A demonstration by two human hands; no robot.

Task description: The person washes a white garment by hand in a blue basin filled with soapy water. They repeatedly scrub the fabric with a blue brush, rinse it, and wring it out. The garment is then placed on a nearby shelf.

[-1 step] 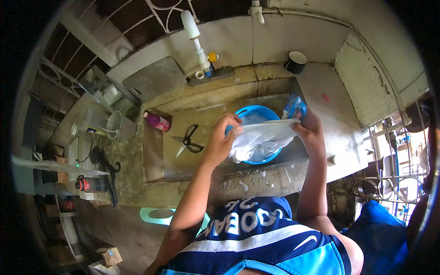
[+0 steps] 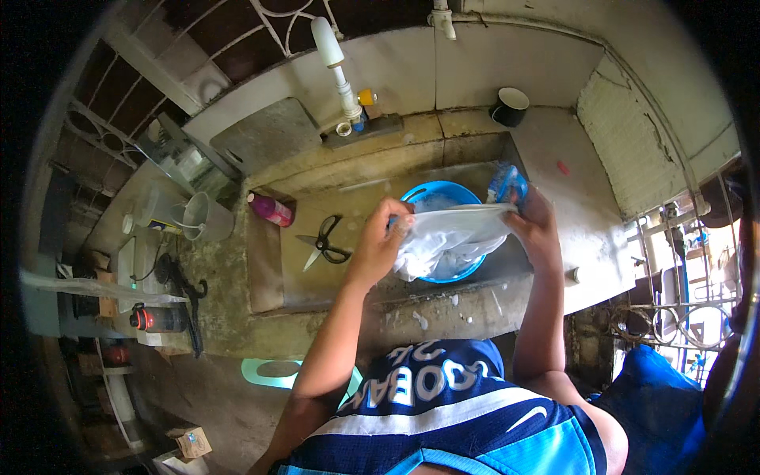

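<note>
A wet white cloth [image 2: 447, 237] is stretched between my two hands over a blue basin [image 2: 455, 277] of sudsy water. My left hand [image 2: 384, 237] pinches its left end and my right hand [image 2: 536, 226] grips its upper right edge. Lower folds of the cloth hang into the basin and hide much of its inside. Right behind my right hand is a blue and clear plastic packet [image 2: 507, 186]; whether the fingers touch it I cannot tell. A pair of black-handled scissors [image 2: 324, 241] lies in the concrete sink [image 2: 301, 293], left of the basin.
A purple bottle [image 2: 271, 209] lies at the sink's left side. Grey bucket [image 2: 207, 218] and red-capped black bottle [image 2: 158, 319] stand farther left. A white pipe with a yellow-handled tap [image 2: 366, 97] rises behind the sink. On the right ledge sits a dark cup [image 2: 509, 108]; foam spots the front rim.
</note>
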